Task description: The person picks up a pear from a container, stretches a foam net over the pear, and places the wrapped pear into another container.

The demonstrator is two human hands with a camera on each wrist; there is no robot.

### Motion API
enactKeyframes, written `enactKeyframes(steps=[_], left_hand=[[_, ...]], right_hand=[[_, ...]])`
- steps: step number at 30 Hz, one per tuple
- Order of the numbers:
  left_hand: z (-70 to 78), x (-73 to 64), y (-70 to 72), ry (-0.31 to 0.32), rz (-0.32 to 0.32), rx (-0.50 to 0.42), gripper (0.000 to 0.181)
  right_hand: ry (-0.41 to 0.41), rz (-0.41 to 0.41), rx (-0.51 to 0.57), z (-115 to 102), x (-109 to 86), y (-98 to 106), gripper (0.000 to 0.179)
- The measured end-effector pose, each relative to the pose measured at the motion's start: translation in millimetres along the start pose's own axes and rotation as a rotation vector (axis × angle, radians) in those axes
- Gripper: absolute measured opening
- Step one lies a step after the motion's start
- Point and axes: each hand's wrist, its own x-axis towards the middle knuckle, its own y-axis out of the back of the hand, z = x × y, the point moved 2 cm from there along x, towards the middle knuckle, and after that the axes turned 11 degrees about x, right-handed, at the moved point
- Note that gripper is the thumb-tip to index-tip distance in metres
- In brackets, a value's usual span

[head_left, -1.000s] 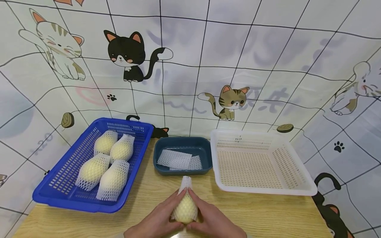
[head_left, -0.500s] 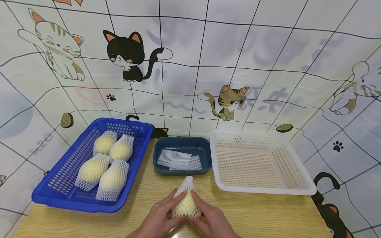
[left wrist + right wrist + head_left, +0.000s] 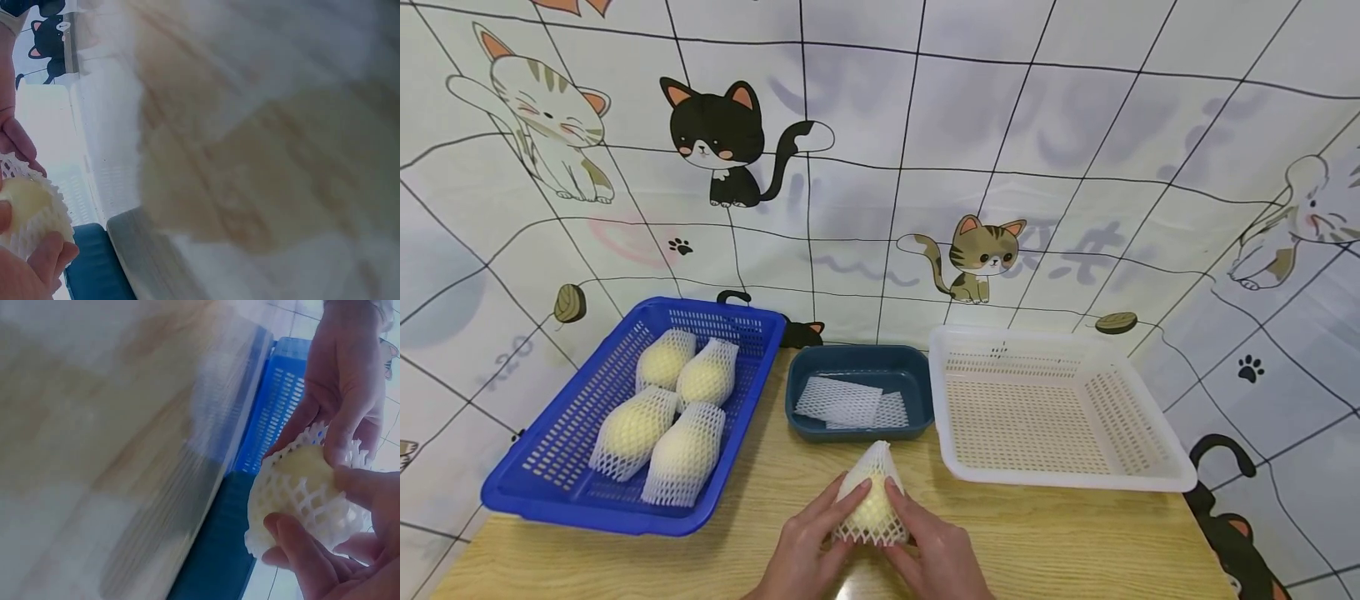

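A pale yellow round fruit point(image 3: 872, 507) in a white foam net sleeve point(image 3: 878, 457) is held between both hands, near the table's front edge. My left hand point(image 3: 808, 533) grips its left side and my right hand point(image 3: 936, 537) its right side, thumbs near the sleeve's lower rim. The sleeve's narrow end points away from me. In the right wrist view, the fruit point(image 3: 303, 469) shows bare at the sleeve's wide end, with thumbs and fingers curled around the mesh. In the left wrist view, the sleeve point(image 3: 44, 228) is partly cut off by the frame's edge.
A blue basket point(image 3: 512, 498) at left holds several netted yellow fruits point(image 3: 681, 454). Ahead of my hands, a dark teal tray point(image 3: 865, 357) contains flat foam nets point(image 3: 842, 402). A white basket point(image 3: 1067, 477) stands at right on the wooden table point(image 3: 1052, 542). Behind is a cat-patterned cloth point(image 3: 865, 183).
Both hands have shifted their grip around the fruit. The sleeve's lower edge now spreads wider, and its narrow end has tilted slightly to the right. Baskets and tray stay put.
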Motion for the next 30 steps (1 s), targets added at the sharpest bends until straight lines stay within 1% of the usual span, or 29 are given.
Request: enactKeyframes(steps=[2, 3, 5, 8, 9, 10, 11, 14, 16, 18, 20, 22, 23, 27, 30], left_hand=[[-0.4, 0.4, -0.6, 0.023, -0.003, -0.040, 0.089], [-1.0, 0.7, -0.9, 0.049, -0.015, -0.080, 0.087], [-3.3, 1.1, -1.8, 0.141, -0.078, -0.248, 0.082], [-7.1, 1.3, -3.1, 0.314, -0.187, -0.564, 0.077], [-8.3, 1.4, -3.8, 0.364, -0.224, -0.664, 0.077], [-9.4, 1.5, -4.8, 0.406, -0.257, -0.756, 0.078], [-10.1, 1.6, -5.5, 0.428, -0.285, -0.826, 0.080], [-10.7, 2.3, -8.4, 0.452, -0.348, -0.994, 0.083], [-10.3, 2.2, -10.1, 0.438, -0.381, -1.065, 0.085], [-9.3, 2.1, -10.7, 0.420, -0.420, -1.112, 0.087], [-8.7, 1.8, -10.4, 0.407, -0.451, -1.124, 0.090], [-8.3, 2.1, -9.5, 0.400, -0.463, -1.099, 0.092], [-8.1, 2.7, -9.1, 0.403, -0.462, -1.083, 0.092], [-8.3, 5.4, -8.5, 0.423, -0.434, -0.954, 0.088], [-9.6, 7.0, -8.0, 0.424, -0.413, -0.811, 0.100]], right_hand=[[-0.004, -0.014, -0.010, 1.2, 1.2, 1.4, 0.083], [-0.031, -0.037, 0.017, 2.5, 1.7, 2.2, 0.082], [-0.124, -0.098, 0.127, 5.7, 3.2, 4.0, 0.081], [-0.283, -0.177, 0.336, 12.1, 5.4, 4.9, 0.082], [-0.328, -0.198, 0.412, 14.1, 6.3, 4.5, 0.083], [-0.356, -0.216, 0.484, 16.1, 7.3, 3.6, 0.085], [-0.376, -0.233, 0.545, 17.8, 8.2, 2.4, 0.087], [-0.419, -0.277, 0.701, 22.0, 9.9, -1.6, 0.089], [-0.455, -0.288, 0.784, 24.0, 10.8, -3.1, 0.089], [-0.475, -0.286, 0.822, 25.4, 11.2, -3.2, 0.086], [-0.470, -0.279, 0.833, 26.2, 12.1, -2.2, 0.084], [-0.425, -0.276, 0.812, 26.7, 12.7, -0.8, 0.081], [-0.389, -0.275, 0.798, 26.7, 12.8, -0.5, 0.080], [-0.223, -0.265, 0.703, 25.5, 12.6, 0.4, 0.074], [-0.116, -0.238, 0.565, 23.1, 12.1, 0.3, 0.073]])
